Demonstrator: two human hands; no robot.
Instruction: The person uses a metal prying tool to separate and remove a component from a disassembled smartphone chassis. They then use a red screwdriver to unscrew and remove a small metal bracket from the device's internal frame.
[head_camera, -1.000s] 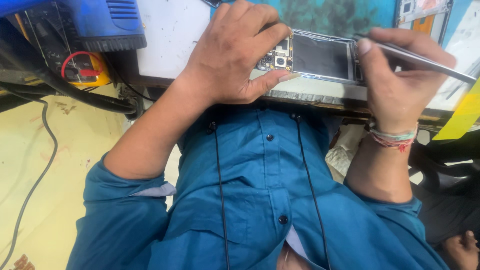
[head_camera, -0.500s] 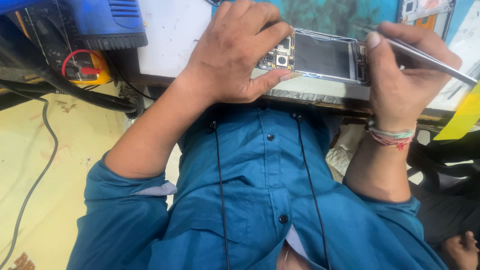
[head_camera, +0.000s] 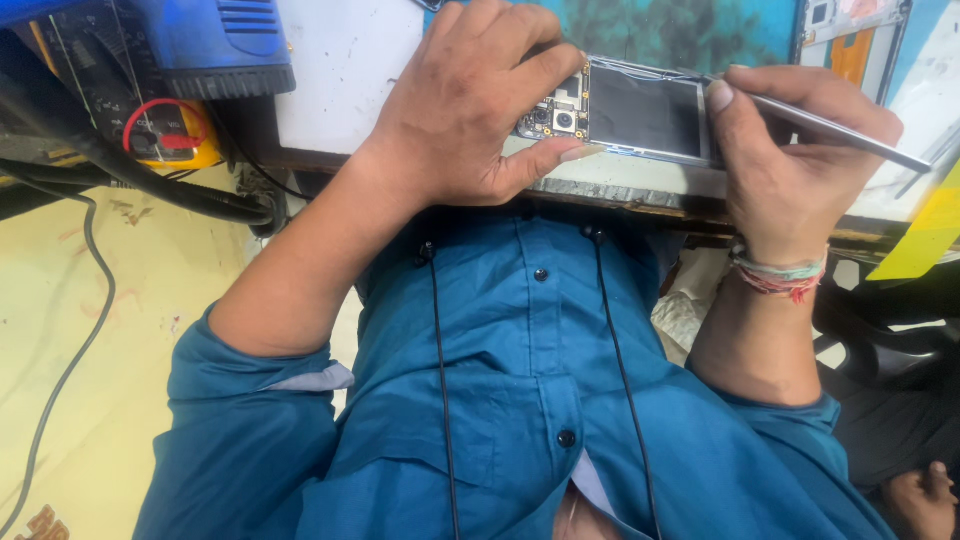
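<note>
Opened smartphone (head_camera: 640, 110) at workbench edge (head_camera: 640, 185), clamped by left hand (head_camera: 470, 110) for steadiness; right hand (head_camera: 790, 150) pinching tweezers (head_camera: 840, 125), tips at the phone's frame.

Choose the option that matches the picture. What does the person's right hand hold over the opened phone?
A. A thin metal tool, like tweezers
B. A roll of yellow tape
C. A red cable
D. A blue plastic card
A: the right hand grips a thin metal tool whose tip points at the opened phone, while the left hand steadies the phone at its camera end.
</note>
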